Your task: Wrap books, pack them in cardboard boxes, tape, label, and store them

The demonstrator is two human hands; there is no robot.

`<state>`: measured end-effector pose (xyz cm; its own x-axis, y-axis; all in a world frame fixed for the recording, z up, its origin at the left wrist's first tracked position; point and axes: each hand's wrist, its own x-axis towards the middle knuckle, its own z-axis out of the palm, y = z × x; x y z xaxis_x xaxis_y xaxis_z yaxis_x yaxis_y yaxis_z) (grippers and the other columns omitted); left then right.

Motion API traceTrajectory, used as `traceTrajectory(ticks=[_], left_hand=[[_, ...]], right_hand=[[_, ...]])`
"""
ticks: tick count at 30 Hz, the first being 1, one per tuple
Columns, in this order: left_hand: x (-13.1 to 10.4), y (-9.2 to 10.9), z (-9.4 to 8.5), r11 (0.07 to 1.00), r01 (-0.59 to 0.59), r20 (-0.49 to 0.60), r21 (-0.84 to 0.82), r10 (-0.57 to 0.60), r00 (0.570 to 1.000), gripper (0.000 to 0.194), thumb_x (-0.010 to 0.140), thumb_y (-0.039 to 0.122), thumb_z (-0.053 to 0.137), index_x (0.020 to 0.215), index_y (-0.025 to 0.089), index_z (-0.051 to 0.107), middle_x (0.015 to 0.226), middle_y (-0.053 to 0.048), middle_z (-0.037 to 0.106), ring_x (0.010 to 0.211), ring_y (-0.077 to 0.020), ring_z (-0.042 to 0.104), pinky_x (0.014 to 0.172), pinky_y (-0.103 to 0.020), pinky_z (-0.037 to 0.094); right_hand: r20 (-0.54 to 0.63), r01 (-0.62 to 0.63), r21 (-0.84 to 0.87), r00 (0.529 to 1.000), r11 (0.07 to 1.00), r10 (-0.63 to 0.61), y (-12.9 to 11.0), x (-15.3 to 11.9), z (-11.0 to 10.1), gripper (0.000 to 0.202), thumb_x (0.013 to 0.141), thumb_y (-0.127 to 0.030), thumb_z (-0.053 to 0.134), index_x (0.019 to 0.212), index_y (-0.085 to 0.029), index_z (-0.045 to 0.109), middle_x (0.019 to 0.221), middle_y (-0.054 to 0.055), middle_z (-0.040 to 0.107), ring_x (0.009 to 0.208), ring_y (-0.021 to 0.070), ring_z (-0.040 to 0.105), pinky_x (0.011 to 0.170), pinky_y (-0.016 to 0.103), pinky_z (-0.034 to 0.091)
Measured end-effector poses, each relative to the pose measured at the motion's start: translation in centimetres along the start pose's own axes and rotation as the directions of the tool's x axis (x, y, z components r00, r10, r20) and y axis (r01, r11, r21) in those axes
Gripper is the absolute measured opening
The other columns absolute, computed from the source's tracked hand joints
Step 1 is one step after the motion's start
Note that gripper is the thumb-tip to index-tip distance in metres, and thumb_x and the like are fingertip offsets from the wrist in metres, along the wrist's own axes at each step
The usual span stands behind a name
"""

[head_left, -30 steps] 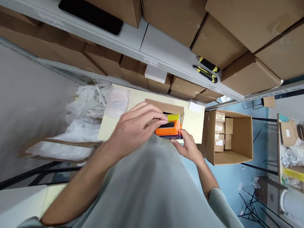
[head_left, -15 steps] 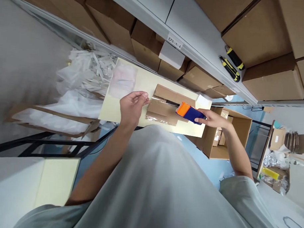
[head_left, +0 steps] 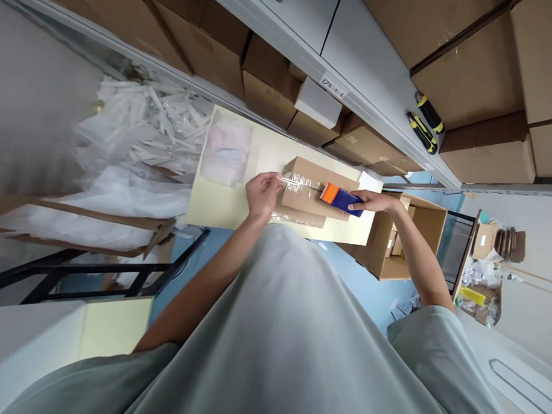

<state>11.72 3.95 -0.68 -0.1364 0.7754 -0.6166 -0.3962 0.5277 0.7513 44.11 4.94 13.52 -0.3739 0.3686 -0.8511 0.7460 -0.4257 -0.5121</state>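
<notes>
My right hand [head_left: 371, 201] grips a blue and orange tape dispenser [head_left: 342, 199], which rests on or just above a long brown cardboard box [head_left: 316, 169]. My left hand [head_left: 262, 194] is closed in a pinch at the box's left end, on a strip of clear packing tape [head_left: 295, 182]. The tape stretches over the box's lengthwise seam toward the dispenser's orange end. A dark gap in the seam shows beside the dispenser. Along the near side lies a flat cardboard piece with shiny tape or film [head_left: 298, 217].
The pale yellow tabletop [head_left: 264, 149] carries a plastic-wrapped pinkish packet [head_left: 227, 150] on the left. An open carton [head_left: 422, 236] stands at the right. Two yellow-black utility knives [head_left: 422, 132] lie on the shelf above. White packing material [head_left: 156, 118] is piled at the left.
My left hand has moved right to the box's left end. The box looks taller and its flaps closer together, with tape now over the seam. The dispenser remains in my right hand.
</notes>
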Motion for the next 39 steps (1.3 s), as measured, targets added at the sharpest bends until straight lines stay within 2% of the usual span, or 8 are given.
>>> traceTrajectory(ticks=[6,12,16,19,24,32,36,39], left_hand=[[2.6,-2.3,-0.2,0.999,0.044,0.015,0.011,-0.045,0.999,0.01,0.087,0.025,0.078,0.089,0.016,0.075,0.081,-0.003,0.074,0.078,-0.0167,0.072,0.089,-0.037,0.066],[3.3,-4.2,0.3,0.98,0.038,0.015,0.197,-0.042,0.999,0.011,0.086,0.027,0.075,0.09,0.017,0.075,0.086,-0.005,0.077,0.083,-0.0193,0.073,0.086,-0.033,0.06],[2.9,-3.9,0.3,0.953,-0.024,0.037,0.302,0.013,0.999,0.015,0.088,0.03,0.077,0.098,0.019,0.075,0.097,-0.007,0.076,0.091,-0.0208,0.073,0.091,-0.033,0.058],[2.4,-2.9,0.2,0.888,-0.114,0.018,0.446,0.119,0.993,0.033,0.085,0.026,0.083,0.117,0.02,0.075,0.116,-0.01,0.073,0.095,-0.0205,0.07,0.098,-0.035,0.056],[0.8,-1.5,1.0,0.719,-0.344,0.216,0.604,0.268,0.939,0.024,0.09,0.037,0.083,0.107,0.02,0.079,0.11,-0.007,0.077,0.085,-0.0197,0.067,0.093,-0.036,0.055],[0.1,-2.0,2.0,0.752,-0.237,0.068,0.615,0.248,0.966,0.021,0.083,0.028,0.083,0.099,0.016,0.082,0.102,-0.007,0.079,0.081,-0.0163,0.069,0.084,-0.031,0.059],[0.6,-2.6,2.0,0.735,-0.221,-0.001,0.641,0.289,0.957,0.023,0.079,0.03,0.084,0.097,0.016,0.082,0.099,-0.007,0.08,0.081,-0.0163,0.069,0.086,-0.032,0.061],[0.9,-3.2,2.2,0.728,-0.206,-0.052,0.653,0.314,0.948,0.022,0.077,0.029,0.085,0.095,0.016,0.082,0.098,-0.007,0.08,0.083,-0.0172,0.07,0.088,-0.033,0.062]], right_hand=[[-0.011,-0.053,0.025,0.999,0.998,0.053,0.5,1.2,0.0,0.067,0.08,-0.072,0.088,0.116,-0.018,0.073,0.104,0.006,0.081,0.092,0.0228,0.074,0.083,0.032,0.062],[-0.029,-0.059,0.064,0.998,0.996,0.061,0.3,1.3,1.0,0.066,0.079,-0.072,0.089,0.112,-0.017,0.072,0.099,0.007,0.082,0.092,0.022,0.074,0.08,0.029,0.062],[-0.07,-0.049,0.036,0.996,0.998,0.051,-0.1,1.1,1.6,0.06,0.08,-0.067,0.087,0.109,-0.016,0.073,0.099,0.008,0.081,0.09,0.0205,0.072,0.079,0.028,0.059],[-0.123,-0.067,-0.019,0.99,0.998,0.065,-0.3,0.8,1.8,0.052,0.082,-0.06,0.087,0.108,-0.016,0.074,0.103,0.008,0.081,0.088,0.0195,0.071,0.08,0.028,0.058],[-0.142,-0.044,-0.042,0.989,0.998,0.037,0.2,0.2,1.9,0.045,0.085,-0.054,0.087,0.105,-0.015,0.075,0.102,0.009,0.082,0.085,0.0186,0.071,0.075,0.026,0.056],[0.001,0.094,-0.062,0.996,0.994,-0.094,1.4,1.6,0.5,0.049,0.084,-0.064,0.088,0.096,-0.018,0.078,0.09,0.004,0.08,0.078,0.0199,0.07,0.074,0.031,0.054],[0.007,0.21,0.014,0.978,0.978,-0.21,4.8,-0.8,-1.2,0.052,0.078,-0.069,0.094,0.083,-0.019,0.078,0.075,-0.001,0.075,0.067,0.017,0.068,0.067,0.03,0.053],[-0.041,0.138,0.117,0.99,0.984,-0.134,10.5,-5.2,-3.0,0.052,0.073,-0.064,0.099,0.083,-0.018,0.077,0.072,-0.001,0.073,0.07,0.019,0.072,0.069,0.03,0.057]])
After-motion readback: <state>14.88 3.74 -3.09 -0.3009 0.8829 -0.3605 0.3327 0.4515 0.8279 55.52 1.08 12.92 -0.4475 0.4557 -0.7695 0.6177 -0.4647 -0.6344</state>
